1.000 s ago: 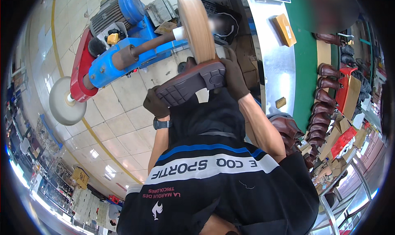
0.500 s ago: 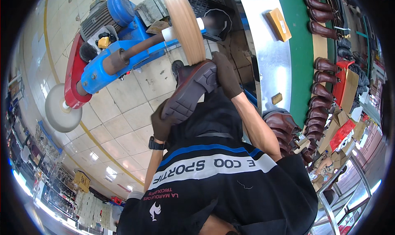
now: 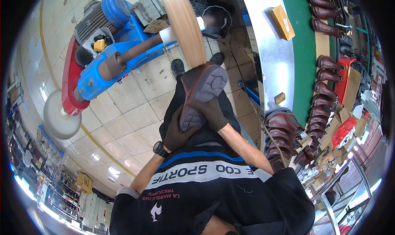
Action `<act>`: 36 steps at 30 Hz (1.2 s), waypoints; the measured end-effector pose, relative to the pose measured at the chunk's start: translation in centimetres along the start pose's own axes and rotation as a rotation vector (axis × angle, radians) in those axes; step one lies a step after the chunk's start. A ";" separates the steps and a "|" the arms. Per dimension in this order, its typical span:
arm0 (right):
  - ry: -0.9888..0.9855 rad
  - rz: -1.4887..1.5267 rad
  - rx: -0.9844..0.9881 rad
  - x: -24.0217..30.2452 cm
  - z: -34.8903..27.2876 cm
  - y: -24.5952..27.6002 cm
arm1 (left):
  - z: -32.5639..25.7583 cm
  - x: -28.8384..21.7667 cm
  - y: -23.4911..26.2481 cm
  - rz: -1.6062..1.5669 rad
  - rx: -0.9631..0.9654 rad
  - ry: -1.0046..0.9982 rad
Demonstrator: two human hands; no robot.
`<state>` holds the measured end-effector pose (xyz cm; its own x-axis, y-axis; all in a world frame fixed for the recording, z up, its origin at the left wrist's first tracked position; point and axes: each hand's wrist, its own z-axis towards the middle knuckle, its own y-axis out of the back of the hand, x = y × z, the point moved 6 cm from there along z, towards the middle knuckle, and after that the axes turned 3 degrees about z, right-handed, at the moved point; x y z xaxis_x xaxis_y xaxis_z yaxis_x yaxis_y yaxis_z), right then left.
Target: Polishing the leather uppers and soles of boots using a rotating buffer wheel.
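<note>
Right grip (image 3: 210,114) has shifted down, clasping the shoe (image 3: 212,84) mid-sole; left grip (image 3: 177,133) clasps its lower end; light, even turning against the wheel (image 3: 184,31) should buff best

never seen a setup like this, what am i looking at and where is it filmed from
There's no robot: a wide camera on a person's head looks down, so edges bend. The dark-gloved left hand and dark-gloved right hand hold a dark brown leather shoe, sole facing the camera. Its far end seems to touch a pale tan round wheel on a blue metal machine. To the right, a shiny silver metal bench carries an orange-yellow rectangular box and a small brown block.
</note>
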<state>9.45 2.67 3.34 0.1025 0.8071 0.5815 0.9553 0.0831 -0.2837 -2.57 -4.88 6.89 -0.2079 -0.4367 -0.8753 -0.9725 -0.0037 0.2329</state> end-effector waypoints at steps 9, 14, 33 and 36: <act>0.235 -0.235 -0.057 0.4 2.5 -0.5 | 15.2 8.6 0.5 -0.077 -0.110 -0.139; 0.319 -0.402 -0.047 1.0 2.9 -0.1 | 18.7 6.7 -2.6 0.502 -0.207 -0.236; 0.269 -0.752 0.071 4.1 2.3 0.5 | 20.5 17.0 -6.8 -1.572 -0.001 0.375; 0.262 -0.738 0.059 4.1 2.5 1.2 | 20.8 13.8 -6.7 -1.411 -0.024 0.415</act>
<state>10.28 7.51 3.45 -0.4843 0.3671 0.7941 0.7860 0.5812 0.2106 -1.07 7.81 -15.59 0.9396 -0.2794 -0.1975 -0.3365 -0.6497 -0.6817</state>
